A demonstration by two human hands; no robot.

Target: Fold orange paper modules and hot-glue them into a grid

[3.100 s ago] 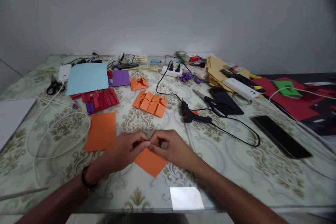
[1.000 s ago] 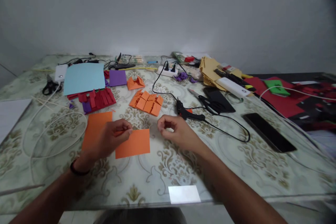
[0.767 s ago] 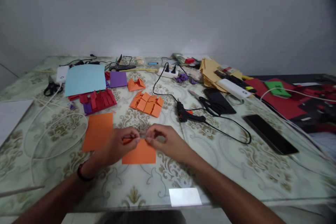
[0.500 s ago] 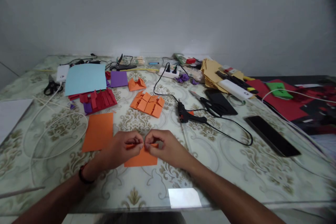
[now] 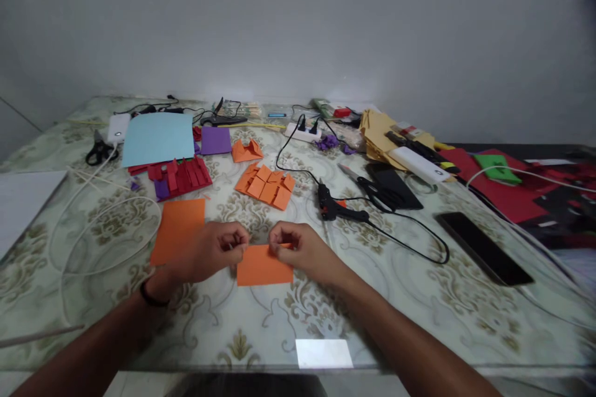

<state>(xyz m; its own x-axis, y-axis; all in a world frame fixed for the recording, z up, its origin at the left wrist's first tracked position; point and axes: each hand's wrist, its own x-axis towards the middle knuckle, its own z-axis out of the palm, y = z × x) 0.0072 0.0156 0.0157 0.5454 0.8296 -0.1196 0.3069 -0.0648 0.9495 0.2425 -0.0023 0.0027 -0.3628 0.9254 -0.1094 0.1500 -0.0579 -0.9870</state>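
**Both hands pinch a small orange paper on the patterned table**

The left hand [image 5: 212, 252] and the right hand [image 5: 298, 249] meet over a small folded orange paper [image 5: 263, 267] that lies near the front middle of the table [image 5: 261, 322]. Each hand is curled, thumb against fingertips: the left nips the paper's upper left corner, the right its upper right edge, so both are clenched on the same piece. The lower part of the paper shows flat on the tabletop below the knuckles. A dark band sits on the left wrist.

Just left of the left hand lies a flat orange sheet [image 5: 179, 229], its near corner hidden behind that hand. Beyond the hands, a cluster of folded orange pieces [image 5: 266, 186] lies on the table, with one more folded orange shape [image 5: 246, 151] behind it. To the left of these are red folded strips [image 5: 181, 175] on a purple piece, a light blue sheet [image 5: 158, 138] and a purple square [image 5: 215, 139]. A white cable [image 5: 107, 223] loops across the left side of the table, and black scissors [image 5: 99, 150] lie at the far left.

To the right of the hands, a black glue gun [image 5: 338, 208] lies on its side with its cord curving toward a white power strip [image 5: 302, 131] at the back. Farther right are a second pair of scissors [image 5: 372, 185], a dark phone [image 5: 484, 248], a stack of tan paper [image 5: 379, 130] and red sheets [image 5: 503, 189] with a green piece on top
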